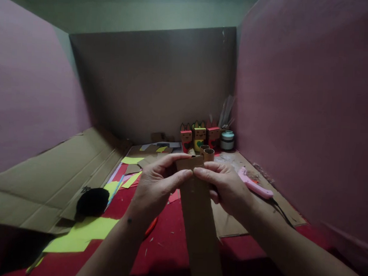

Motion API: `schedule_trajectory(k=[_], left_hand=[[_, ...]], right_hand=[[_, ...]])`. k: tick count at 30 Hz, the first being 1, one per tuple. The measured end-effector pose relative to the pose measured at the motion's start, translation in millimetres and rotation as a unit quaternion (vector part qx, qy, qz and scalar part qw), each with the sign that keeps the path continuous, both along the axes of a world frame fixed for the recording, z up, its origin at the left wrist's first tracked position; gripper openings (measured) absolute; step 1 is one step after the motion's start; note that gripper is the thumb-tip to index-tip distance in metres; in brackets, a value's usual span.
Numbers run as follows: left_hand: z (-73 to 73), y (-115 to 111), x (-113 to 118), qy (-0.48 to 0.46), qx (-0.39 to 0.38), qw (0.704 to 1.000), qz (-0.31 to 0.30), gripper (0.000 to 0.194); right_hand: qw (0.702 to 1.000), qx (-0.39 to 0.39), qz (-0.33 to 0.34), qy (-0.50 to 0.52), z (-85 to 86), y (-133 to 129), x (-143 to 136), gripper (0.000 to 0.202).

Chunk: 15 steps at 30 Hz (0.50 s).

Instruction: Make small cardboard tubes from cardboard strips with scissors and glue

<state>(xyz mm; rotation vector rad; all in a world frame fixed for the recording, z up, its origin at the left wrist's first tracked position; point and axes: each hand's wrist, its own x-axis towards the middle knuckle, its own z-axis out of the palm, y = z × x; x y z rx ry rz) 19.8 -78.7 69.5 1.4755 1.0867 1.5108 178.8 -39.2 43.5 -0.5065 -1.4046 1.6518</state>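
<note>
A long brown cardboard strip (200, 224) runs from the bottom of the head view up to both hands, its top end bent over. My left hand (164, 175) pinches the upper left part, thumb on the near face and fingers behind. From the other side my right hand (223, 182) grips the same end, its thumb almost meeting the left one. Just beyond the strip stand small cardboard tubes (209, 154). Behind them are box-headed figures with pointed ears, among them a yellow one (199, 138) and a red one (186, 139).
A pink glue gun (255, 184) with a black cord lies on a cardboard sheet (232, 225) at right. Yellow paper (85, 233) and a black round object (92, 203) are at left. A lidded pale jar (227, 140) stands at the back. Pink panels (310, 111) flank the red surface.
</note>
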Motion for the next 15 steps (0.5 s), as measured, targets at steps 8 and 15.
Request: schedule_trajectory(k=[8,15], left_hand=[[-11.3,-12,5,0.004,-0.003,0.999,0.052,0.023],[-28.3,-16,2,-0.036,0.001,0.997,0.066,0.028]], right_hand=[[0.999,-0.032,0.009,-0.013,-10.7,-3,-2,0.026],[0.998,-0.051,0.025,-0.02,-21.2,-5,-2,0.027]])
